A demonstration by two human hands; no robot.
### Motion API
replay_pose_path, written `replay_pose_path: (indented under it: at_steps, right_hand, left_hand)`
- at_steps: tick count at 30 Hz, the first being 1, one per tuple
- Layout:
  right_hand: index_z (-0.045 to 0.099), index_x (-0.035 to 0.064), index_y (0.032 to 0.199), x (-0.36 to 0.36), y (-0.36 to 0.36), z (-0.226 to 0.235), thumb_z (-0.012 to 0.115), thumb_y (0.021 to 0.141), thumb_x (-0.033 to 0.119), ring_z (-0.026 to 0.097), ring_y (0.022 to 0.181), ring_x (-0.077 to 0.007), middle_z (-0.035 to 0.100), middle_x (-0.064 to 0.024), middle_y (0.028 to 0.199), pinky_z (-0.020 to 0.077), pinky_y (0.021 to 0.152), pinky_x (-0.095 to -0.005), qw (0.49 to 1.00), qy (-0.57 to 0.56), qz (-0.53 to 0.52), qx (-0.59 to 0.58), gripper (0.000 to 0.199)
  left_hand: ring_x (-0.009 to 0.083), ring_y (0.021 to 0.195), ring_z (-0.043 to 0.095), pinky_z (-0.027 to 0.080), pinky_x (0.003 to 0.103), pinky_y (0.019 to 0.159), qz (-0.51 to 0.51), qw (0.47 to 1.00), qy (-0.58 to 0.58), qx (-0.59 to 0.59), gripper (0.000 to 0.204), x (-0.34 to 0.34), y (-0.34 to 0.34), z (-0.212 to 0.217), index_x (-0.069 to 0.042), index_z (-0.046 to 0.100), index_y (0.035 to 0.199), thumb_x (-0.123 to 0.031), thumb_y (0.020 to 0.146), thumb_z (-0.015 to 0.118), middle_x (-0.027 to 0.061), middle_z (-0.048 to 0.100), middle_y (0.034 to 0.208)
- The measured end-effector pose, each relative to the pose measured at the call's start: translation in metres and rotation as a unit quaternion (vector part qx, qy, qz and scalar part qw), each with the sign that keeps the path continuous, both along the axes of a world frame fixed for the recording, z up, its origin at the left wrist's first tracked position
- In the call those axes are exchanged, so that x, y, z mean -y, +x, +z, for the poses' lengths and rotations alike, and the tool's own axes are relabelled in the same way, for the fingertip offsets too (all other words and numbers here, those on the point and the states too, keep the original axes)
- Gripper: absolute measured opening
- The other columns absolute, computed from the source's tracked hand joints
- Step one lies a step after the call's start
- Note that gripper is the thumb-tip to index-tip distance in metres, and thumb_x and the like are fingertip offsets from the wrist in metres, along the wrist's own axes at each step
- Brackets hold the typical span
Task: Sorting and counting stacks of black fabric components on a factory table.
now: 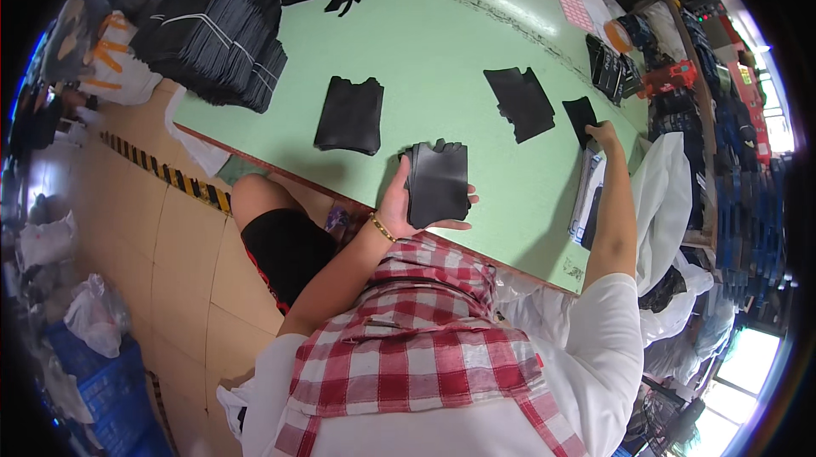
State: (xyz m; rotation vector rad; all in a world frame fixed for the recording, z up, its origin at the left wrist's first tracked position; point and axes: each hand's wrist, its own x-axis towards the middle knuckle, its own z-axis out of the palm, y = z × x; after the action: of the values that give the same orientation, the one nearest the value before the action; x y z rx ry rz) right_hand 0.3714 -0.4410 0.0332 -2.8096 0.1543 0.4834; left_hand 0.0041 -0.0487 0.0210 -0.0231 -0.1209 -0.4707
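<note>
A stack of black cut pieces (439, 185), flat with notched top edges, rests in my left hand (396, 202) near the table's front edge. That hand's fingers wrap round its sides from below. Off to the right, my right hand (603, 136) pinches a small black piece (580, 119) above a white box (586, 189). On the green table lie two more groups of similar black pieces: a neat pile (349, 115) left of my left hand, and a looser one (520, 104) between my hands and farther back.
Large tied bundles of black pieces (212, 40) stand at the table's far left. Black packets (605, 68), an orange tape roll (618, 36) and a red packet (670, 78) crowd the right edge. A white plastic bag (659, 210) hangs beside my right arm.
</note>
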Motion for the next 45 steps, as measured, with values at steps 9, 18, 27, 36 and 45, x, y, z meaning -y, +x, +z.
replay_pose_path:
  at_steps: [9, 18, 27, 36, 45]
  right_hand:
    - [0.059, -0.0021, 0.095, -0.201, -0.188, 0.113, 0.064, 0.08, 0.008, 0.064, 0.083, -0.0262, 0.064, -0.015, 0.087, 0.0487, 0.074, -0.0341, 0.906, 0.258, 0.286, 0.176, 0.019]
    - [0.055, 0.0039, 0.094, -0.228, -0.28, 0.086, 0.058, 0.071, 0.004, 0.058, 0.1, -0.0269, 0.058, -0.01, 0.106, 0.0497, 0.084, -0.0359, 0.703, 0.149, 0.655, 0.236, 0.023]
    - [0.05, 0.0085, 0.106, -0.21, -0.125, 0.037, 0.057, 0.066, -0.008, 0.049, 0.107, -0.0291, 0.055, -0.0087, 0.103, 0.0414, 0.081, -0.0365, 0.816, -0.052, 0.499, 0.286, 0.044]
    - [0.058, 0.0106, 0.095, -0.216, -0.091, 0.058, 0.07, 0.064, 0.007, 0.047, 0.114, -0.0276, 0.059, -0.0067, 0.106, 0.0382, 0.091, -0.0431, 0.866, -0.221, 0.439, 0.093, 0.034]
    - [0.059, 0.0037, 0.077, -0.17, -0.15, 0.094, 0.07, 0.075, 0.012, 0.061, 0.065, -0.0211, 0.063, -0.006, 0.071, 0.0483, 0.061, -0.0341, 0.904, 0.064, 0.404, 0.123, 0.014]
  left_hand:
    - [0.049, 0.12, 0.044, 0.039, 0.067, 0.091, -0.073, 0.996, 0.025, -0.05, 0.084, -0.01, 0.003, -0.002, -0.013, 0.033, 0.141, -0.074, 0.083, 0.035, 0.0298, 0.043, 0.131]
    - [0.0376, 0.117, 0.051, 0.042, 0.066, 0.088, -0.049, 0.992, 0.078, -0.09, 0.076, -0.006, -0.002, -0.019, -0.014, 0.037, 0.137, -0.069, 0.085, 0.039, 0.0179, 0.049, 0.13]
    - [0.0485, 0.128, 0.034, 0.028, 0.072, 0.096, -0.04, 0.999, 0.027, 0.007, 0.095, -0.006, -0.003, 0.005, -0.011, 0.025, 0.144, -0.075, 0.077, 0.044, 0.0286, 0.034, 0.139]
    - [0.0448, 0.126, 0.04, 0.032, 0.07, 0.094, -0.025, 0.999, 0.012, 0.019, 0.089, -0.007, -0.004, 0.011, -0.013, 0.029, 0.143, -0.074, 0.079, 0.042, 0.0262, 0.038, 0.138]
    - [0.0437, 0.124, 0.042, 0.036, 0.065, 0.095, -0.008, 1.0, 0.0, 0.006, 0.088, -0.005, -0.003, 0.005, -0.012, 0.032, 0.141, -0.075, 0.079, 0.041, 0.026, 0.04, 0.135]
